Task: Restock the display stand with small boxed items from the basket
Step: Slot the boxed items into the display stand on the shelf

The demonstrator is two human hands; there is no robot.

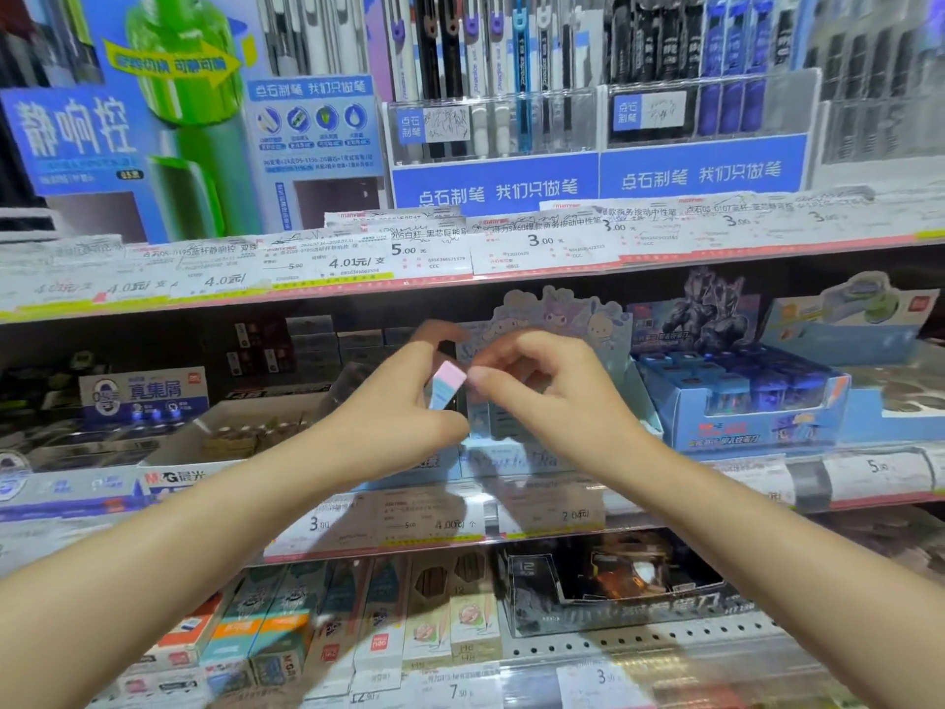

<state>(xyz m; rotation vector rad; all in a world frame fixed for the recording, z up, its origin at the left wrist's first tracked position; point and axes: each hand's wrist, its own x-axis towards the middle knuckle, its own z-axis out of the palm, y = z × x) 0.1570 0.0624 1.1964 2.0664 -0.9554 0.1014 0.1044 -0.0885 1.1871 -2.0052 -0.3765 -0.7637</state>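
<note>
Fingers of my left hand pinched a small pink-and-blue box in front of the pastel cartoon display stand on the middle shelf, while my right hand touched its top corner, fingers curled.

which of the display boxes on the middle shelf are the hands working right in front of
The pastel cartoon-character display stand: both hands meet before it, the left hand pinching a small pink-and-blue box. The dark blue display box sits clear to its right.
</note>
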